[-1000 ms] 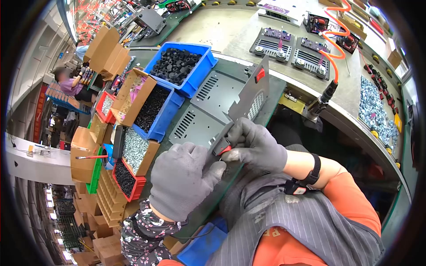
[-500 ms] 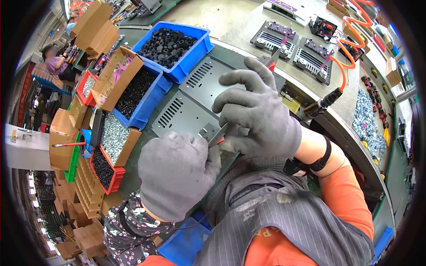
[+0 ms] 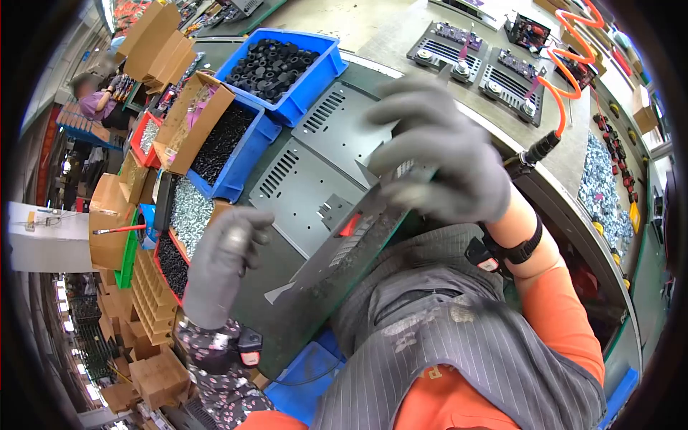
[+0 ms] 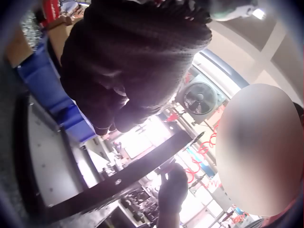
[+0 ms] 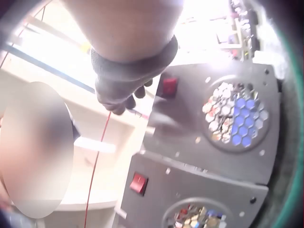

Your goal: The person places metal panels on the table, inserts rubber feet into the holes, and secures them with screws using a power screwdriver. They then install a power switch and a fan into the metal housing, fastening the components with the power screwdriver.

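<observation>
Grey panels (image 5: pixel 185 121) bear red switches (image 5: pixel 138 183) and round honeycomb grilles (image 5: pixel 236 114).

1. Slotted panels (image 3: pixel 304 183), centre of the head view: dark grey sheet metal, smooth, matt.
2. Rocker switches (image 5: pixel 138 183), left and upper middle of the right wrist view: red plastic, smooth, slight gloss.
3. Gloves (image 3: pixel 217 269): grey knitted cloth, matt.
4. Bins (image 3: pixel 315 93), upper middle: blue plastic, smooth, light sheen.
5. Fasteners (image 3: pixel 190 215), left of centre: bright metal, shiny.
6. Carton (image 3: pixel 147 36), upper left: brown cardboard, dull.
7. Desk (image 3: pixel 283 322), below the panels: dark green, smooth; material undetermined.
8. Apron (image 3: pixel 459 351), lower right: pinstriped cloth, matt.
</observation>
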Available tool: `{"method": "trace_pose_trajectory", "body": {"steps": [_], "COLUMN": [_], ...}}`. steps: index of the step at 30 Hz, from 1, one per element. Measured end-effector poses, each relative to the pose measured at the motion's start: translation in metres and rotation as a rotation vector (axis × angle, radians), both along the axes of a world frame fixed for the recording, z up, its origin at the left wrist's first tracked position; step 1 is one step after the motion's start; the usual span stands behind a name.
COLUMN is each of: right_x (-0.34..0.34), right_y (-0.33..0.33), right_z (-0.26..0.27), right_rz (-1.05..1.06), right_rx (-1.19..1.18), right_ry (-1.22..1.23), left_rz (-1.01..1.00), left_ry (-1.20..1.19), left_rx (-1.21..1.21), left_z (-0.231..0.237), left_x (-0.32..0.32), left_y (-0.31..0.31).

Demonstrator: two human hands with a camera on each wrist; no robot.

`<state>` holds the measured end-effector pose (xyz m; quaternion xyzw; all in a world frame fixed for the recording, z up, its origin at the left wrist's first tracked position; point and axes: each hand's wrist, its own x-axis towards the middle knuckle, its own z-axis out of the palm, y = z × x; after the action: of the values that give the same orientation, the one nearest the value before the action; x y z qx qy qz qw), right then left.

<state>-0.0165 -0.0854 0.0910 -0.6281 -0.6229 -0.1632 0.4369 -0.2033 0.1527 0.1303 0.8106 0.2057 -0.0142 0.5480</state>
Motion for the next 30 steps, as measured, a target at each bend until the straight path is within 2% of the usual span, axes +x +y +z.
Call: {"method": "trace_pose_trajectory", "body": {"steps": [2, 3, 4, 5, 6, 8, 9, 10, 12, 13, 14, 16, 17, 18, 20, 21, 22, 24, 25, 26, 27, 28, 30], "right_x": [0.015, 0.025, 0.038, 0.056, 0.071, 0.068, 0.064, 0.063, 0.064, 0.067, 0.062, 0.073, 0.068, 0.067, 0.082, 0.086, 0.088, 0.107, 0.110, 0.130, 0.126, 0.115, 0.109], "right_y": [-0.018, -0.017, -0.014, -0.016, -0.014, 0.007, 0.013, 0.018, 0.028, 0.029, 0.030, 0.024, 0.026, 0.023, 0.018, 0.024, 0.023, 0.005, 0.010, -0.016, -0.016, -0.013, -0.008], "right_z": [-0.028, -0.044, -0.063, -0.088, -0.113, -0.146, -0.145, -0.143, -0.139, -0.143, -0.141, -0.156, -0.148, -0.150, -0.172, -0.176, -0.175, -0.202, -0.208, -0.235, -0.217, -0.194, -0.195], "right_rz": [-0.203, -0.229, -0.253, -0.081, 0.090, -0.306, -0.400, -0.392, -0.476, -0.548, -0.297, -0.209, -0.382, -0.428, -0.388, -0.306, -0.247, -0.038, -0.324, -0.177, 0.040, 0.271, -0.221], "right_rx": [0.269, 0.434, 0.593, 0.498, 0.396, 0.371, 0.404, 0.396, 0.508, 0.476, 0.713, 0.732, 0.661, 0.564, 0.586, 0.728, 0.713, 0.630, 0.592, 0.585, 0.527, 0.459, 0.478], "right_ry": [0.304, 0.546, 0.794, 0.984, 1.165, 1.360, 1.198, 1.194, 1.320, 1.139, 1.334, 1.278, 1.158, 1.182, 1.228, 1.348, 1.414, 1.263, 1.134, 1.258, 1.325, 1.394, 0.954], "left_rz": [0.016, -0.059, -0.037, -0.021, -0.080, -0.141, -0.040, 0.068, 0.120, 0.089, 0.058, 0.040, 0.024, 0.007, 0.017, 0.062, 0.105, 0.144, 0.136, 0.137, 0.099, 0.164, 0.079], "left_ry": [0.021, 0.010, -0.050, -0.104, -0.070, -0.038, -0.164, -0.288, -0.324, -0.308, -0.293, -0.257, -0.296, -0.331, -0.271, -0.288, -0.306, -0.318, -0.320, -0.322, -0.419, -0.408, -0.405], "left_rx": [0.053, 0.120, 0.051, -0.020, 0.049, 0.119, 0.270, 0.418, 0.406, 0.373, 0.341, 0.388, 0.386, 0.382, 0.360, 0.316, 0.270, 0.199, 0.264, 0.333, 0.409, 0.383, 0.384], "left_z": [-0.037, -0.066, -0.086, -0.101, -0.110, -0.135, -0.152, -0.165, -0.160, -0.153, -0.146, -0.144, -0.146, -0.146, -0.149, -0.152, -0.155, -0.156, -0.157, -0.159, -0.164, -0.175, -0.170], "left_x": [-0.021, -0.034, -0.045, -0.052, -0.053, -0.050, -0.046, -0.045, -0.045, -0.048, -0.051, -0.053, -0.051, -0.050, -0.045, -0.044, -0.042, -0.041, -0.042, -0.042, -0.041, -0.043, -0.047], "left_y": [0.006, 0.009, -0.002, -0.017, -0.026, -0.041, -0.049, -0.054, -0.060, -0.062, -0.064, -0.065, -0.064, -0.065, -0.069, -0.071, -0.072, -0.073, -0.074, -0.075, -0.071, -0.073, -0.069]}}
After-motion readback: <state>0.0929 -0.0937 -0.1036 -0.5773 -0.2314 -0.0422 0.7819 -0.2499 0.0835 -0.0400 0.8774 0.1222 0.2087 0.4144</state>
